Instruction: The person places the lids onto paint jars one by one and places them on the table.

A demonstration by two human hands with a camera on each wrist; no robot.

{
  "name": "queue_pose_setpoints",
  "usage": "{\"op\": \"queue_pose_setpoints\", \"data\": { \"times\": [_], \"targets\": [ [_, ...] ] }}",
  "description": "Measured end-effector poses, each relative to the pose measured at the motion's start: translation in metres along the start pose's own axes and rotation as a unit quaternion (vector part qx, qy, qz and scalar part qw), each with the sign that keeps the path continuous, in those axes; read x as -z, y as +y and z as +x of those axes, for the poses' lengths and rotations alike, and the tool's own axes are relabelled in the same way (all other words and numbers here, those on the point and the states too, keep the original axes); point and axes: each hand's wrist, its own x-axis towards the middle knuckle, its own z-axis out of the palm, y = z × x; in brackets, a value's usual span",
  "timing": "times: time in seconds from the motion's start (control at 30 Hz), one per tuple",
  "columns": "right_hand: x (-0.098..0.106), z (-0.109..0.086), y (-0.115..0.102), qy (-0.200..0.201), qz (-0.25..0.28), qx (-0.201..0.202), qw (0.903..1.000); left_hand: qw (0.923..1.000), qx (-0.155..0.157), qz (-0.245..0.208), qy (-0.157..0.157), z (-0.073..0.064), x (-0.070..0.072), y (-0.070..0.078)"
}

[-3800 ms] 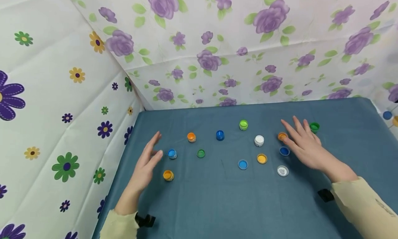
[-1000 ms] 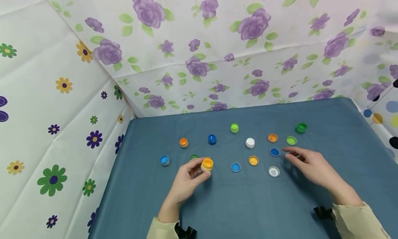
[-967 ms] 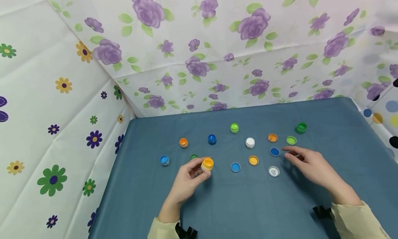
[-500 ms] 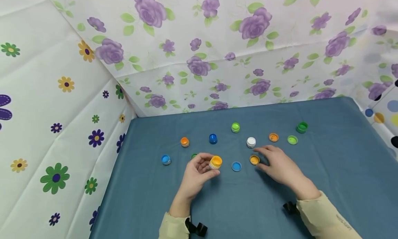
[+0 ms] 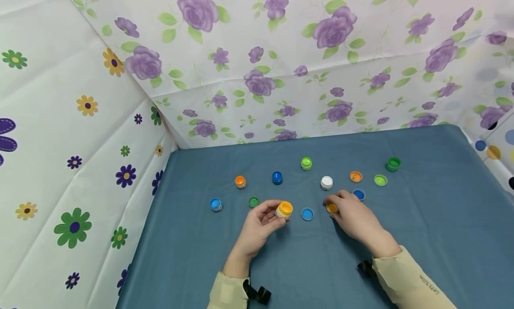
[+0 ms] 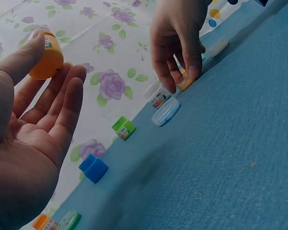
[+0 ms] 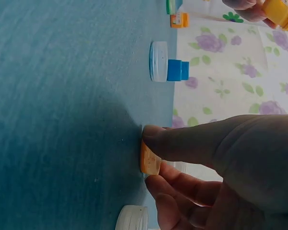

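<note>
My left hand (image 5: 252,231) holds a small yellow paint jar (image 5: 285,209) between thumb and fingers, lifted over the table with its mouth uncovered. My right hand (image 5: 357,217) is down at the tabletop, thumb and fingers pinching the edges of a yellow lid (image 7: 150,159). That lid is at the cloth. A blue lid (image 5: 307,214) lies between the two hands, and a darker blue lid (image 5: 359,194) sits just behind the right hand. In the head view the right hand hides the white lid (image 7: 133,219), which shows in both wrist views.
Behind the hands stand orange (image 5: 240,182), dark blue (image 5: 277,178), light green (image 5: 306,163), white (image 5: 327,182) and dark green (image 5: 393,164) jars, with a light blue one (image 5: 216,205) to the left. Green (image 5: 253,202), orange (image 5: 355,177) and light green (image 5: 380,180) lids lie among them. Flowered cloth walls border the table.
My left hand took the yellow jar from the table's left side and brought it rightward. My right hand came left from the far-right lids and now pinches the yellow lid.
</note>
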Motion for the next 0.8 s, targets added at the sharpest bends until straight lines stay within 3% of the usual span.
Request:
{"op": "queue_pose_setpoints", "data": {
  "times": [0.13, 0.27, 0.43, 0.63, 0.73, 0.8],
  "targets": [
    [0.002, 0.001, -0.002, -0.006, 0.031, -0.016, 0.9994, 1.0, -0.006, -0.004, -0.005, -0.001, -0.001, -0.002],
    [0.014, 0.001, -0.011, -0.006, 0.139, -0.037, 0.9897, 0.9999, 0.001, -0.004, -0.013, -0.002, -0.003, -0.002],
    [0.029, 0.001, -0.035, 0.024, 0.278, -0.03, 0.9598, 0.9998, 0.005, -0.009, -0.015, -0.002, -0.006, -0.002],
    [0.033, -0.003, -0.058, 0.045, 0.408, -0.014, 0.9119, 0.9989, -0.005, -0.042, -0.02, -0.001, -0.011, -0.005],
    [0.031, -0.004, -0.063, 0.049, 0.424, 0.008, 0.9044, 0.9986, -0.011, -0.048, -0.017, 0.001, -0.012, -0.007],
    [0.029, -0.005, -0.066, 0.049, 0.419, 0.023, 0.9064, 0.9986, -0.014, -0.05, -0.013, 0.001, -0.012, -0.008]
  ]
}}
